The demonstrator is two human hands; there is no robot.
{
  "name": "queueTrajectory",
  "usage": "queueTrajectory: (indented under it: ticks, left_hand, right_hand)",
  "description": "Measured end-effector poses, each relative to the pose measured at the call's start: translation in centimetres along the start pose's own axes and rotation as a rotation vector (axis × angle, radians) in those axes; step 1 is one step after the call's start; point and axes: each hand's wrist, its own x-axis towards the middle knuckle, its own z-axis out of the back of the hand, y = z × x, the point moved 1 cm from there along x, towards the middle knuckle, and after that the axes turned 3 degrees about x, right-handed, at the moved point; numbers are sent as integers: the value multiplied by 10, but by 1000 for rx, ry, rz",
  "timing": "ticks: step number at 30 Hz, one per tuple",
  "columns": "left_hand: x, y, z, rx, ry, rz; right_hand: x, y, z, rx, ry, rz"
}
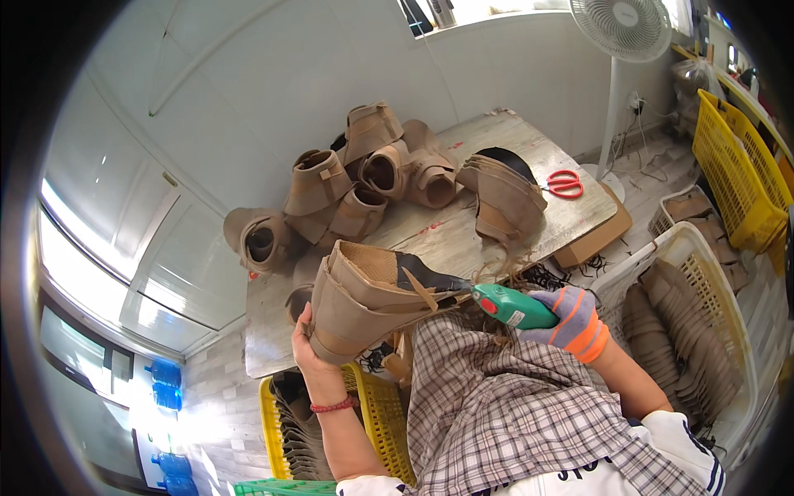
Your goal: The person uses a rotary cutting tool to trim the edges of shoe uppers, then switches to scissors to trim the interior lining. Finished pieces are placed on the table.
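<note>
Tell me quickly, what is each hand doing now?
Left hand: closed on the tan boot upper.
Right hand, gloved: closed on the green tool.

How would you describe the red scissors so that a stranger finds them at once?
Look at the pale worktable under the standing fan. Near its right edge, beside a tan boot upper, lie the scissors. Their red handles are the only bright thing among brown pieces.

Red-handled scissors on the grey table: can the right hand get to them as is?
Probably not: the gloved right hand grips a green tool, and the red-handled scissors lie at the table's far edge, beyond a tan boot upper.
</note>
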Motion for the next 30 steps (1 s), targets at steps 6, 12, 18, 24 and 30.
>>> queueTrajectory:
  ticks: [6, 12, 18, 24, 30]
  left_hand:
    - [9, 4, 11, -33, 28, 34]
    - [14, 14, 17, -54, 76, 66]
    - [7, 20, 2, -58, 66, 91]
    - [-14, 35, -28, 14, 51, -22]
    - [-28, 49, -36, 170, 91, -255]
  right_hand:
    - [-6, -3, -4, -68, -65, 133]
    - [0, 3, 0, -90, -78, 176]
    - [8, 14, -2, -24, -36, 164]
    - [7, 18, -15, 169, -17, 80]
    - [14, 35, -14, 463, 162, -180]
